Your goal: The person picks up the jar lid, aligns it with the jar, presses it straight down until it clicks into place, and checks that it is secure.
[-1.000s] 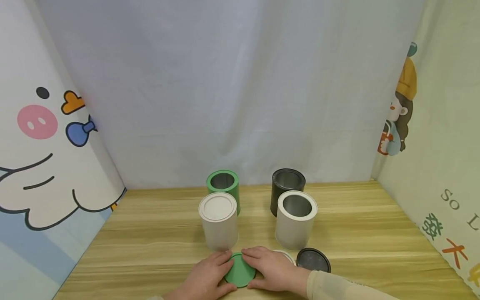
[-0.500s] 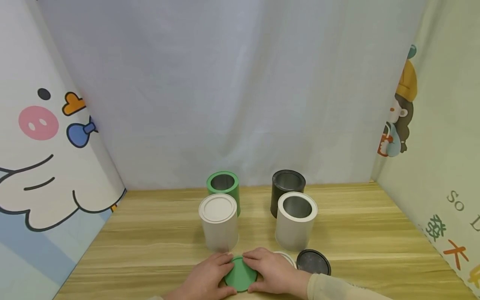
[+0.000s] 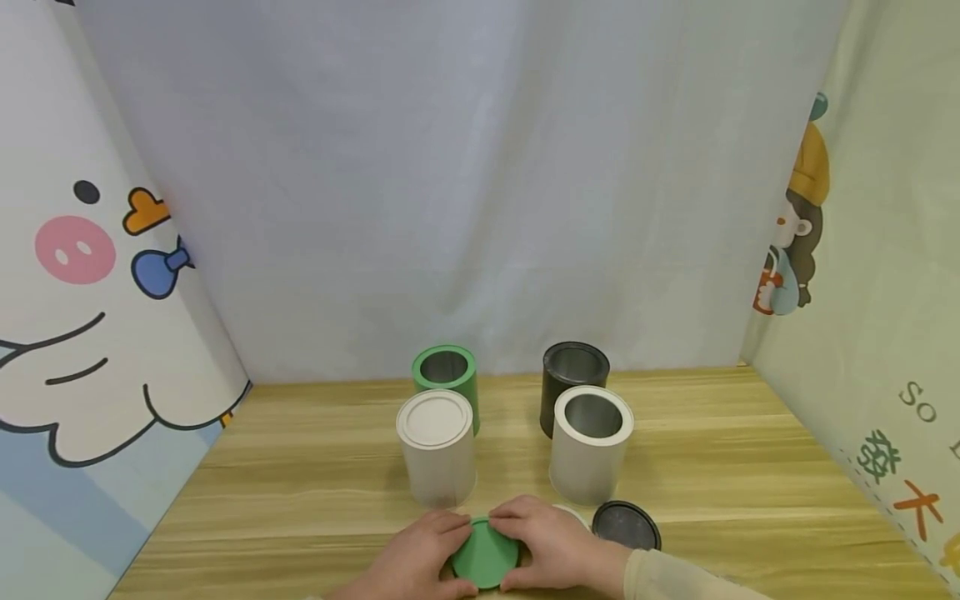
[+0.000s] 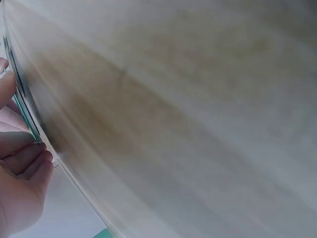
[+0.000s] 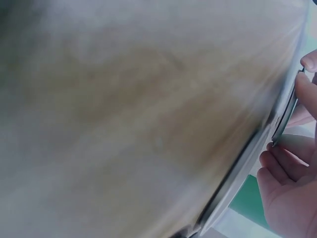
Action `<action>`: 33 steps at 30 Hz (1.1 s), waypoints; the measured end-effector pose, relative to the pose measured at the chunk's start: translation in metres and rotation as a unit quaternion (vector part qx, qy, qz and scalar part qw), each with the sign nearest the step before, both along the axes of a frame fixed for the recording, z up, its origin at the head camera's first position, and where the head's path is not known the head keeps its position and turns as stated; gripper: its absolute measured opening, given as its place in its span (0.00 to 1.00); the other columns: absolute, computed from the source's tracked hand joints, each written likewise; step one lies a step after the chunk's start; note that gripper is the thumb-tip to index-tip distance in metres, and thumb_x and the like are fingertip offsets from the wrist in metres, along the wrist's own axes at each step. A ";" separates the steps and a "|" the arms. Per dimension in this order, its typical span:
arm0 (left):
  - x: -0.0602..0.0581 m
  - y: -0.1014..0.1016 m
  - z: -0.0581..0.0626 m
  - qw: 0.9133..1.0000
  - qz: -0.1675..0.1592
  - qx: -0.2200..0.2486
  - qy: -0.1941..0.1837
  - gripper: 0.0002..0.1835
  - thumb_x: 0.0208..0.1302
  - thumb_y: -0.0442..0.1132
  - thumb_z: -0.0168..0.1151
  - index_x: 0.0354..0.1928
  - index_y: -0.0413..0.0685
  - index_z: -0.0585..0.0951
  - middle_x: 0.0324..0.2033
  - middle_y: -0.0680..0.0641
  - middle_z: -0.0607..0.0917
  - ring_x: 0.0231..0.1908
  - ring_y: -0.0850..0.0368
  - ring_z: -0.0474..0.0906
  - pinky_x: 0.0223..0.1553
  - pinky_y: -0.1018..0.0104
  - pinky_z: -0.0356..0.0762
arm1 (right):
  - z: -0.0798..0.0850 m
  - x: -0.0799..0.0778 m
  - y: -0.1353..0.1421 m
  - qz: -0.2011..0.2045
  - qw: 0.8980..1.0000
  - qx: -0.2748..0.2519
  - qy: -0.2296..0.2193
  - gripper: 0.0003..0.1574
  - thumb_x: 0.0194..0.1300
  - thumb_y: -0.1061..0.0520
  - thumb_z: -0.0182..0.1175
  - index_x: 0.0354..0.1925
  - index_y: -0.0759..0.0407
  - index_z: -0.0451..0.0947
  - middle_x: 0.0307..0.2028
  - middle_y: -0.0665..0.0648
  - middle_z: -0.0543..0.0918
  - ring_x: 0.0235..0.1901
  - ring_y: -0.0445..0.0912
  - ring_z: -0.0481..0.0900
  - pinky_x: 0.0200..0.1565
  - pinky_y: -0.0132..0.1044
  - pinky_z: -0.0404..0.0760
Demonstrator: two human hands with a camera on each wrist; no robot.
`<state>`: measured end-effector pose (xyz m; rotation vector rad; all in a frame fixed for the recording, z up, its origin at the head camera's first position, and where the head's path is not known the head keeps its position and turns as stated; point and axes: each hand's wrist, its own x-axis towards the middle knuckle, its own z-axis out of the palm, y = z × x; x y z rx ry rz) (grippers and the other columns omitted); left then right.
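Near the table's front edge in the head view lies a round green lid (image 3: 486, 553), held between both hands. My left hand (image 3: 420, 554) grips its left rim, thumb at the near side and fingers at the far side. From the right, my right hand (image 3: 551, 542) grips the opposite rim the same way. Both wrist views catch the lid edge-on, low over the table, as a thin green edge (image 4: 27, 119) by the left fingertips and a dark edge (image 5: 285, 121) by the right ones. A white lid (image 3: 576, 512) is mostly hidden behind my right hand.
A white can (image 3: 440, 471) with its lid on stands beyond my left hand, a green lidless can (image 3: 470, 396) behind it. To the right are a lidless white can (image 3: 587, 471) and a lidless black can (image 3: 553, 404). A black lid (image 3: 626, 527) lies beside my right forearm.
Both hands have drawn the green lid slightly nearer to me and a little to the right. The head view has tilted slightly. Cans and other lids stay in place.
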<state>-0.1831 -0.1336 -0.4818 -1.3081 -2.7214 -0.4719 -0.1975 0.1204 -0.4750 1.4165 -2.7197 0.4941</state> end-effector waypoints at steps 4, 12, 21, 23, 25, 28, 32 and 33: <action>0.000 0.000 0.000 1.000 0.004 0.010 0.008 0.35 0.60 0.58 0.69 0.58 0.37 0.79 0.56 0.43 0.80 0.57 0.51 0.75 0.56 0.58 0.78 | 0.002 0.000 0.002 0.009 1.000 -0.020 -0.003 0.40 0.59 0.38 0.70 0.60 0.62 0.78 0.57 0.54 0.78 0.57 0.45 0.75 0.55 0.33 0.76; 0.000 0.001 0.006 0.999 0.007 0.042 0.034 0.35 0.62 0.58 0.68 0.59 0.36 0.79 0.57 0.42 0.80 0.56 0.49 0.76 0.54 0.56 0.79 | 0.012 -0.001 0.006 -0.005 0.999 -0.035 -0.027 0.41 0.59 0.40 0.71 0.61 0.64 0.77 0.58 0.55 0.77 0.59 0.47 0.74 0.58 0.35 0.75; 0.000 0.007 0.020 0.997 0.031 0.058 0.043 0.36 0.61 0.59 0.68 0.60 0.37 0.79 0.58 0.43 0.80 0.58 0.50 0.75 0.56 0.55 0.77 | 0.029 -0.001 0.013 -0.022 0.998 -0.056 -0.015 0.41 0.57 0.41 0.73 0.60 0.64 0.78 0.57 0.55 0.79 0.58 0.49 0.75 0.58 0.39 0.76; -0.001 0.008 0.023 0.995 0.030 0.071 0.056 0.36 0.59 0.58 0.70 0.59 0.37 0.80 0.57 0.44 0.80 0.57 0.51 0.76 0.56 0.55 0.78 | 0.031 -0.001 0.015 -0.021 0.998 -0.066 -0.003 0.40 0.56 0.42 0.74 0.59 0.65 0.78 0.57 0.56 0.79 0.57 0.49 0.75 0.57 0.39 0.77; -0.001 0.009 0.026 0.994 0.025 0.086 0.070 0.35 0.58 0.56 0.72 0.59 0.37 0.80 0.56 0.43 0.81 0.56 0.50 0.76 0.55 0.55 0.78 | 0.034 -0.002 0.016 -0.021 0.997 -0.076 0.011 0.40 0.55 0.43 0.75 0.58 0.65 0.79 0.56 0.56 0.79 0.56 0.50 0.76 0.57 0.40 0.77; -0.003 0.011 0.030 0.991 0.014 0.105 0.080 0.34 0.57 0.55 0.73 0.58 0.37 0.81 0.55 0.43 0.81 0.55 0.50 0.77 0.55 0.55 0.78 | 0.037 -0.003 0.018 -0.027 0.996 -0.086 0.022 0.40 0.53 0.44 0.76 0.58 0.65 0.79 0.56 0.56 0.80 0.56 0.49 0.76 0.57 0.40 0.77; -0.008 0.013 0.034 0.987 0.001 0.128 0.094 0.34 0.55 0.53 0.75 0.57 0.36 0.81 0.54 0.42 0.82 0.55 0.50 0.77 0.55 0.55 0.78 | 0.044 -0.004 0.021 -0.033 0.995 -0.094 0.025 0.41 0.53 0.44 0.76 0.59 0.65 0.79 0.56 0.56 0.80 0.56 0.50 0.76 0.57 0.41 0.77; -0.009 0.013 0.035 0.986 -0.003 0.133 0.098 0.34 0.55 0.52 0.75 0.57 0.36 0.81 0.54 0.41 0.82 0.54 0.50 0.77 0.55 0.55 0.78 | 0.046 -0.003 0.021 -0.033 0.995 -0.095 0.026 0.41 0.53 0.44 0.76 0.59 0.65 0.79 0.57 0.56 0.80 0.56 0.50 0.76 0.57 0.42 0.77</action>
